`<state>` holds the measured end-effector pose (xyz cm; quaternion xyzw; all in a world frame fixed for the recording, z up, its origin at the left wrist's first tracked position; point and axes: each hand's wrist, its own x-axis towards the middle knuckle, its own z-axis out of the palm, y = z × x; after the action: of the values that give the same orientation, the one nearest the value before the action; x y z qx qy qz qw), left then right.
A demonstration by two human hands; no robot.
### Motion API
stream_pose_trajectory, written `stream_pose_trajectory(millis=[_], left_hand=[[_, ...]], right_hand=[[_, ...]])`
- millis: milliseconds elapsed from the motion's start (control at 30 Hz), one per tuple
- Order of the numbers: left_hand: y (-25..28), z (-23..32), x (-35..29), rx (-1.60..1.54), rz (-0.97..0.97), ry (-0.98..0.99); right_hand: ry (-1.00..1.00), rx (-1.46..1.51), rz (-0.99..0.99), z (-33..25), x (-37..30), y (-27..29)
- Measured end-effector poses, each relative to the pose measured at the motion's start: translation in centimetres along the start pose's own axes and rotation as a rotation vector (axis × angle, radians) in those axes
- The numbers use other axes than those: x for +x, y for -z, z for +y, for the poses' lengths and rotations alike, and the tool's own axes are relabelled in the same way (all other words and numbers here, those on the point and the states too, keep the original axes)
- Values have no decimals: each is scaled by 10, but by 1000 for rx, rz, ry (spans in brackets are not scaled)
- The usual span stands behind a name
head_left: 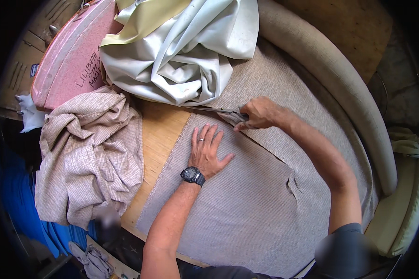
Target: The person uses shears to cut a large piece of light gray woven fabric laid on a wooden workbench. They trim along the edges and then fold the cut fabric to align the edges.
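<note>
My left hand (pixel 208 152) lies flat with its fingers spread on a piece of grey-beige woven fabric (pixel 237 209), a watch on its wrist. Closed around the handles of a pair of scissors (pixel 230 112) is my right hand (pixel 259 114). The blades point left, along the far edge of that piece, and their tips reach the frayed left side. A cut line runs from the scissors down to the right, parting the near piece from the wider fabric (pixel 284 93) beyond it.
A long fabric roll (pixel 340 69) curves along the right. Crumpled white vinyl-like material (pixel 181 56) is heaped at the back, beside a pink foam piece (pixel 74 69) with handwriting. Bunched beige fabric (pixel 93 158) lies left on the wooden table (pixel 160 130). Blue material (pixel 21 200) hangs below it.
</note>
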<state>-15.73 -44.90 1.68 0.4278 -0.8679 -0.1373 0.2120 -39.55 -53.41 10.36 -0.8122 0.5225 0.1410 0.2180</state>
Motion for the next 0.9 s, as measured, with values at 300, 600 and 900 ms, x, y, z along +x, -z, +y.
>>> stream_pose_trajectory(millis=[300, 600, 900], left_hand=[[-21, -20, -9, 74, 114, -79], [-13, -41, 10, -202, 33, -119], [139, -82, -227, -730, -144, 234]], right_hand=[[-554, 648, 147, -134, -276, -144], [-1273, 1489, 602, -465, -459, -302], [-1008, 1226, 554, -572, -381, -277]])
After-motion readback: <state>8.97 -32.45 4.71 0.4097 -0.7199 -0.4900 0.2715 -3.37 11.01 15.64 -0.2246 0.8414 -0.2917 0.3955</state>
